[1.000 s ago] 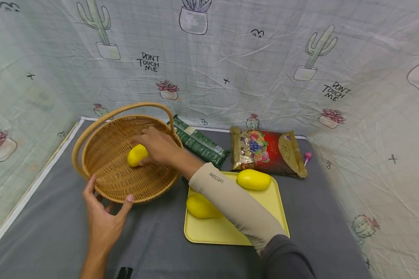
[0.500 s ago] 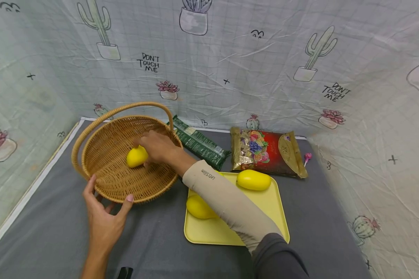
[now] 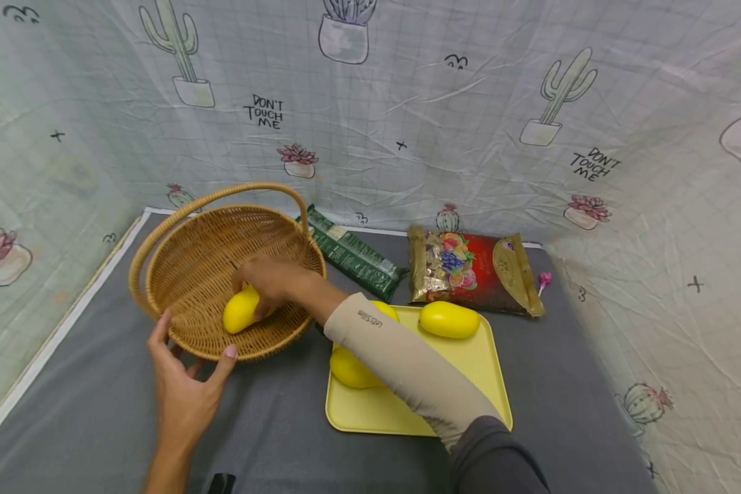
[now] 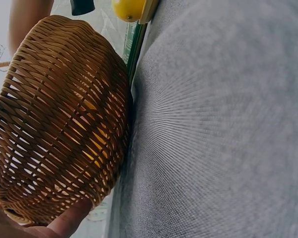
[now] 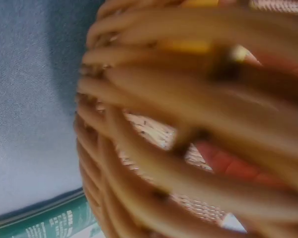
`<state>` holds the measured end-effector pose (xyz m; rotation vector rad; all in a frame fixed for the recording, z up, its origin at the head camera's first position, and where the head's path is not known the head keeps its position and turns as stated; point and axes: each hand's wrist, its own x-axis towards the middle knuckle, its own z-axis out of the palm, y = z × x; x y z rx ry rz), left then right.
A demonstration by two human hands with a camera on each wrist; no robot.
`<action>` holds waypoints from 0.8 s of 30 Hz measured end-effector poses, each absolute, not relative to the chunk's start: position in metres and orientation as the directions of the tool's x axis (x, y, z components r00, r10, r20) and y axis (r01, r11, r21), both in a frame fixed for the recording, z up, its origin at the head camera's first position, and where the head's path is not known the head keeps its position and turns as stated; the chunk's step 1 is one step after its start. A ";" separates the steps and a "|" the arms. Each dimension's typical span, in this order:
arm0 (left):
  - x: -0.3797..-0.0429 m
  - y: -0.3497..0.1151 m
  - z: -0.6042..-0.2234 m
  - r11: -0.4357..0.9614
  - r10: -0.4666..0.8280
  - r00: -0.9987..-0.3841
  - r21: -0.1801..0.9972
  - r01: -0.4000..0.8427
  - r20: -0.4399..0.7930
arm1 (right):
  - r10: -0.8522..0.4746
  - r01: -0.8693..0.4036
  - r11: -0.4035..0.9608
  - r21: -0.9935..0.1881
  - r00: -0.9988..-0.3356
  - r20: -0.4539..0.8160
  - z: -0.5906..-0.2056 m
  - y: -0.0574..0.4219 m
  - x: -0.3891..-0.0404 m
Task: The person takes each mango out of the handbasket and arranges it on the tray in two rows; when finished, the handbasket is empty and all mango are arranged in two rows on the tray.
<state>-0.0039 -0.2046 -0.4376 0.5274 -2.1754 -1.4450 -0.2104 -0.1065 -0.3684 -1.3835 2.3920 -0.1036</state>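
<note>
A brown wicker basket point(image 3: 191, 274) with a tall handle stands at the left of the table, its opening tilted toward me. My left hand point(image 3: 188, 394) holds its near edge, thumb and fingers spread along the rim; in the left wrist view, a finger point(image 4: 72, 218) lies against the woven side. Inside the basket, my right hand point(image 3: 272, 280) grips a yellow mango point(image 3: 239, 312) near the bottom. The right fingertips are partly hidden behind the hand and fruit. Basket weave fills most of the right wrist view, with bits of the hand showing through gaps.
Under the right forearm lies a yellow tray point(image 3: 401, 415) with a mango point(image 3: 449, 320) at its back right and two partly covered mangoes. Behind are a green packet point(image 3: 358, 257), a red-and-gold candy bag point(image 3: 475, 269) and a pink lollipop point(image 3: 544, 278). A cactus-print cloth surrounds the table.
My right hand has moved the mango toward the near side of the basket and turned it slightly. The left hand and basket stay in place.
</note>
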 end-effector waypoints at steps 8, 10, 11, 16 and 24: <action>-0.005 -0.205 -0.437 0.366 -0.549 -0.819 0.929 -0.056 0.167 | -0.884 -0.824 0.464 -0.326 -0.405 -0.235 -0.358 -0.097 -0.199; -0.005 -0.205 -0.437 0.362 -0.544 -0.822 0.931 -0.051 0.167 | -0.893 -0.826 0.449 -0.342 -0.404 -0.198 -0.355 -0.093 -0.196; -0.005 -0.205 -0.437 0.359 -0.542 -0.823 0.932 -0.047 0.167 | -0.897 -0.828 0.442 -0.345 -0.404 -0.179 -0.353 -0.090 -0.194; -0.005 -0.205 -0.437 0.348 -0.540 -0.825 0.937 -0.037 0.168 | -0.910 -0.849 0.408 -0.336 -0.407 -0.076 -0.342 -0.078 -0.184; -0.005 -0.205 -0.437 0.352 -0.546 -0.821 0.935 -0.047 0.164 | -0.879 -0.829 0.441 -0.345 -0.477 0.023 -0.323 -0.058 -0.167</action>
